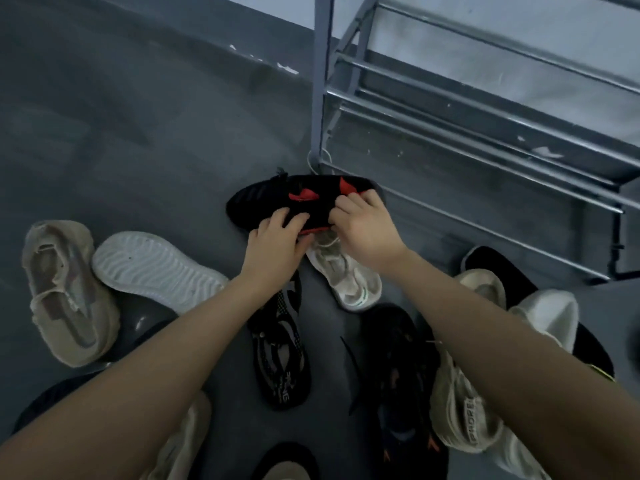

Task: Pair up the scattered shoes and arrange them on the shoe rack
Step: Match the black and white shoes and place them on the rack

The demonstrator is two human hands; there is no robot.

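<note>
Both of your forearms enter from the lower frame edge and converge on one shoe. Your left hand (277,244) is clamped on the near side of the black shoe with red accents (294,199), fingers curled over its upper. Your right hand (363,226) is clamped on the heel end of the same shoe, fingertips hooked at the collar. The shoe's long axis runs left to right across your view: the toe points to the left of the left grip, the heel lies under the right grip. It sits at the foot of the metal shoe rack (467,116); whether it touches the floor (138,133) cannot be determined.

Directly below the right grip, a cream sneaker (346,275) lies with its opening up. Left of the left grip, a shoe rests sole-up, showing a white sole (156,268); further left lies a beige knit shoe (65,292). Between your forearms lies a black patterned sneaker (280,355), its long axis running toward you.
</note>
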